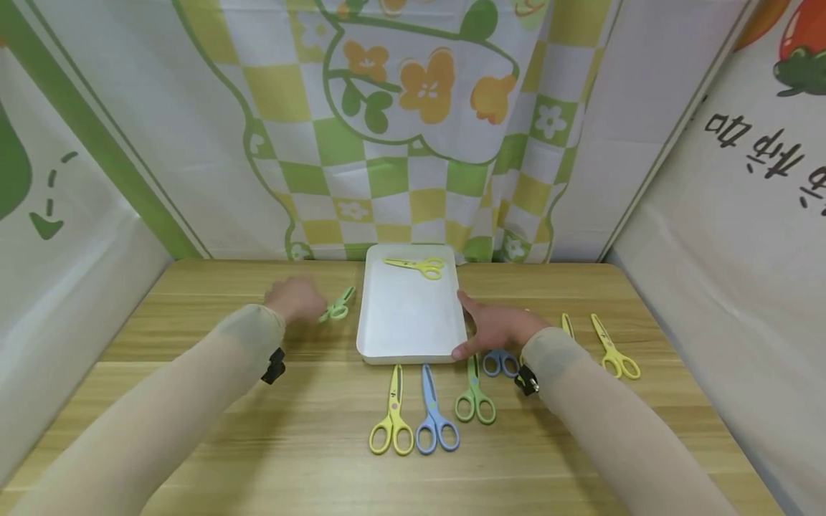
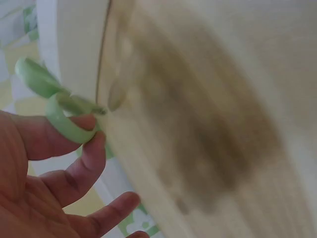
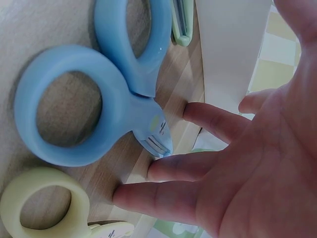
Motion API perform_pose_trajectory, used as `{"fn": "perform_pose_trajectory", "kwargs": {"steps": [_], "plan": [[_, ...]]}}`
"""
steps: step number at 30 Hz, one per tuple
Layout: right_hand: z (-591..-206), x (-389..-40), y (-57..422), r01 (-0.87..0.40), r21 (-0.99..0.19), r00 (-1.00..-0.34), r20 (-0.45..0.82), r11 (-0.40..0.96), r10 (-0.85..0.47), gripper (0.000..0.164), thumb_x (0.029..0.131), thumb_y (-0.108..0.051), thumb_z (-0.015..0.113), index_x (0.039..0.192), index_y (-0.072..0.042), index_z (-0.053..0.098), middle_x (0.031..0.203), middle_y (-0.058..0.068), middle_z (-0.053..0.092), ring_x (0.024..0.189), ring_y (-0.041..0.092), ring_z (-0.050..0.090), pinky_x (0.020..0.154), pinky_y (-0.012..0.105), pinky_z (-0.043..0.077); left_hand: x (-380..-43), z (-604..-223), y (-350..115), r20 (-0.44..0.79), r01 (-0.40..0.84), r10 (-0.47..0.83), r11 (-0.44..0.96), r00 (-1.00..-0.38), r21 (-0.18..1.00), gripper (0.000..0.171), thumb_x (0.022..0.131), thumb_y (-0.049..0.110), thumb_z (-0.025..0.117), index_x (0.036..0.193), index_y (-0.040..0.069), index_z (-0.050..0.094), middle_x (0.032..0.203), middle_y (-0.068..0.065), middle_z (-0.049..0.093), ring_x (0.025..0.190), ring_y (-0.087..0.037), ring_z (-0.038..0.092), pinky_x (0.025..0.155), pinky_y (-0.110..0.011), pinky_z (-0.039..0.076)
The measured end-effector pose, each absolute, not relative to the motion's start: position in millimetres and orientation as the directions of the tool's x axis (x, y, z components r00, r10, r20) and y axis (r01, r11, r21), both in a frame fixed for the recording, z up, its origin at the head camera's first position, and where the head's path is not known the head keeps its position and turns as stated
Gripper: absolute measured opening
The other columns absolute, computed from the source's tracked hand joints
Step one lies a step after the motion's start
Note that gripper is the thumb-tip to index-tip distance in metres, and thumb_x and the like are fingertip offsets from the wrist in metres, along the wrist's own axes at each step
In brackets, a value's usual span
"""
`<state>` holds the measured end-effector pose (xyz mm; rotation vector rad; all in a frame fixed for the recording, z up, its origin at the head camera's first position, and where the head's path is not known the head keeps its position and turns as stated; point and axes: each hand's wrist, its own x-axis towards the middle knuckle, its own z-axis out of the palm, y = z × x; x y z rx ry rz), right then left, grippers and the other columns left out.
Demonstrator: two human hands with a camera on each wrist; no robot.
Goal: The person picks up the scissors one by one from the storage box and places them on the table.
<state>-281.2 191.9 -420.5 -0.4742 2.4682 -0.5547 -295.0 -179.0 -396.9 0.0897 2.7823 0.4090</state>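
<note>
My left hand is left of the white tray, its thumb and a finger pinching one handle ring of the green scissors. The other fingers extend loosely below in the left wrist view. In the head view these scissors point up and right, toward the tray. My right hand spreads its straight fingers at the tray's right edge, thumb by the near corner. Blue scissors and pale yellow scissors lie close by that hand. Yellow scissors rest inside the tray, at its far end.
In front of the tray lie yellow scissors, blue scissors and green scissors, handles toward me. More yellow scissors are at the right, some partly hidden by my right arm. A patterned curtain hangs behind the wooden table.
</note>
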Motion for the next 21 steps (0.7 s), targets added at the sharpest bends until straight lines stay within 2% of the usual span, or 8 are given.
{"fn": "perform_pose_trajectory", "kwargs": {"steps": [2, 6, 8, 12, 17, 21], "plan": [[-420.4, -281.9, 192.2, -0.215, -0.477, -0.779, -0.442, 0.852, -0.444, 0.132, 0.075, -0.06, 0.08, 0.16, -0.018, -0.011, 0.164, 0.015, 0.01, 0.148, 0.029, 0.016, 0.117, 0.045, 0.018, -288.7, -401.7, -180.0, -0.34, 0.06, 0.148, 0.965, -0.929, 0.254, 0.031, 0.095, 0.019, 0.042, 0.068, 0.009, 0.052, 0.102, -0.021, 0.059, 0.101, -0.044, 0.051, 0.095, -0.062, 0.037], [-420.4, -282.0, 192.3, -0.216, -0.474, -0.777, -0.445, 0.853, -0.444, 0.132, 0.074, -0.062, 0.08, 0.16, -0.019, -0.011, 0.163, 0.016, 0.011, 0.147, 0.029, 0.017, 0.117, 0.045, 0.019, -271.5, -409.9, -178.4, -0.36, 0.121, 0.19, 0.971, -0.913, 0.206, 0.027, 0.09, 0.019, 0.046, 0.065, 0.011, 0.052, 0.092, -0.015, 0.061, 0.091, -0.038, 0.052, 0.09, -0.06, 0.04], [-420.4, -281.9, 192.3, -0.216, -0.472, -0.778, -0.445, 0.855, -0.443, 0.132, 0.074, -0.062, 0.08, 0.16, -0.019, -0.011, 0.163, 0.016, 0.012, 0.147, 0.03, 0.018, 0.117, 0.045, 0.019, -261.8, -413.7, -177.0, -0.355, 0.119, 0.182, 0.974, -0.917, 0.194, 0.024, 0.089, 0.02, 0.049, 0.068, 0.01, 0.056, 0.096, -0.017, 0.062, 0.097, -0.044, 0.052, 0.087, -0.06, 0.04], [-420.3, -281.4, 191.7, -0.213, -0.463, -0.783, -0.446, 0.86, -0.434, 0.131, 0.074, -0.061, 0.08, 0.16, -0.019, -0.011, 0.163, 0.014, 0.013, 0.147, 0.028, 0.019, 0.117, 0.044, 0.019, -243.7, -421.6, -173.3, -0.312, 0.16, 0.198, 0.977, -0.929, 0.144, 0.017, 0.087, 0.019, 0.055, 0.079, 0.006, 0.061, 0.101, -0.022, 0.06, 0.104, -0.05, 0.049, 0.092, -0.067, 0.034], [-420.9, -281.2, 191.8, -0.204, -0.483, -0.78, -0.446, 0.852, -0.44, 0.132, 0.074, -0.06, 0.081, 0.16, -0.019, -0.011, 0.163, 0.015, 0.012, 0.147, 0.029, 0.018, 0.117, 0.045, 0.019, -221.6, -427.3, -165.8, -0.267, 0.237, 0.25, 0.968, -0.931, 0.08, 0.008, 0.079, 0.013, 0.06, 0.073, 0.008, 0.061, 0.096, -0.02, 0.058, 0.098, -0.044, 0.048, 0.091, -0.066, 0.035], [-421.6, -281.7, 192.0, -0.194, -0.497, -0.777, -0.449, 0.846, -0.442, 0.133, 0.074, -0.059, 0.082, 0.159, -0.019, -0.012, 0.164, 0.016, 0.01, 0.148, 0.03, 0.016, 0.117, 0.046, 0.018, -203.4, -428.6, -157.8, -0.239, 0.297, 0.301, 0.953, -0.923, 0.053, 0.012, 0.072, 0.009, 0.062, 0.063, 0.013, 0.056, 0.091, -0.014, 0.056, 0.101, -0.043, 0.047, 0.089, -0.061, 0.038]]}}
